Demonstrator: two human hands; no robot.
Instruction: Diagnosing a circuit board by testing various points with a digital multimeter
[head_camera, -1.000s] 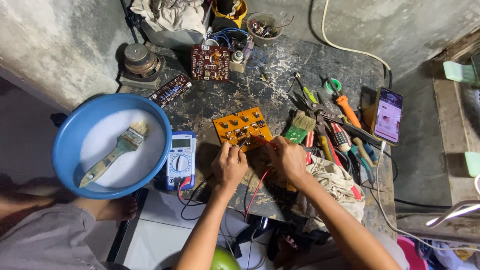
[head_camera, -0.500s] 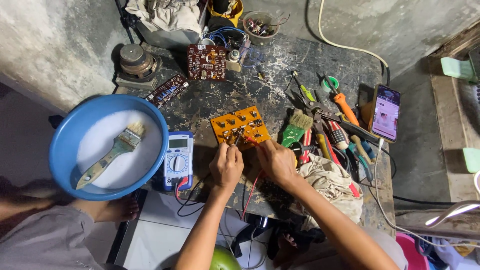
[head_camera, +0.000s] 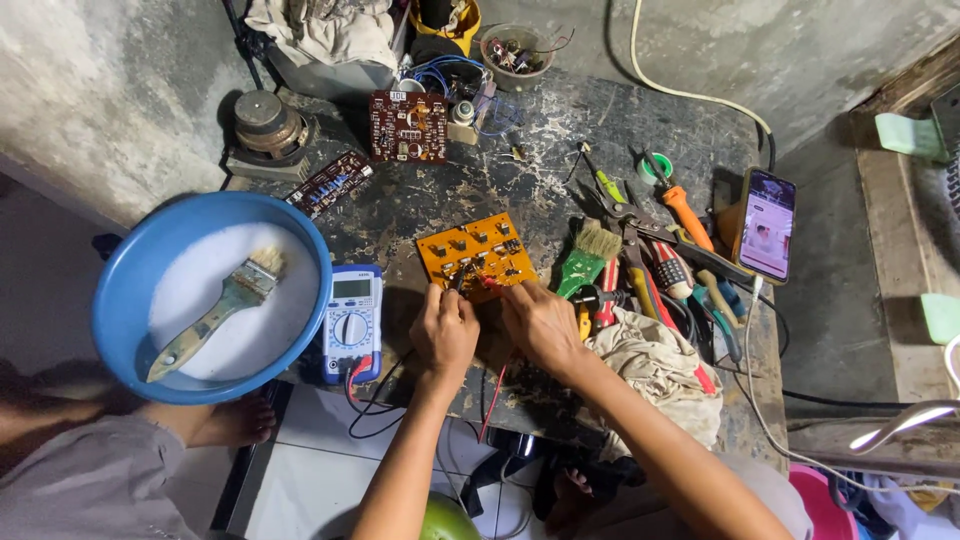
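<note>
Shifted a touch toward the near edge of the bench since half a second back, both hands, now closing in on the orange board's front edge. Starting far left: blue basin (head_camera: 125, 300) holding whitish liquid with a paintbrush (head_camera: 215, 312) lying in it, well apart from the action. Just beside that, blue multimeter (head_camera: 351, 322), leads trailing off the bench edge. Then left hand (head_camera: 443, 332), fingers curled tight around what looks like a dark probe, tip pressed to the board; exactly what is pinched, hard to tell. Centre stage, orange circuit board (head_camera: 478, 255), lying flat on the scarred dark table (head_camera: 560, 130), slightly skewed, between multimeter and tool pile. Probably light, stiff and thin, with fragile little parts on top, so best taken by the bare edges, never by the components. Right hand (head_camera: 540, 322) next, fingers bent, pinching a red-tipped probe against the board's near right corner. Farther right, green-handled brush (head_camera: 585, 258), a jumble of screwdrivers and pliers (head_camera: 665, 265), a crumpled rag (head_camera: 660, 365), and a phone (head_camera: 765, 223) propped up, screen lit.
</note>
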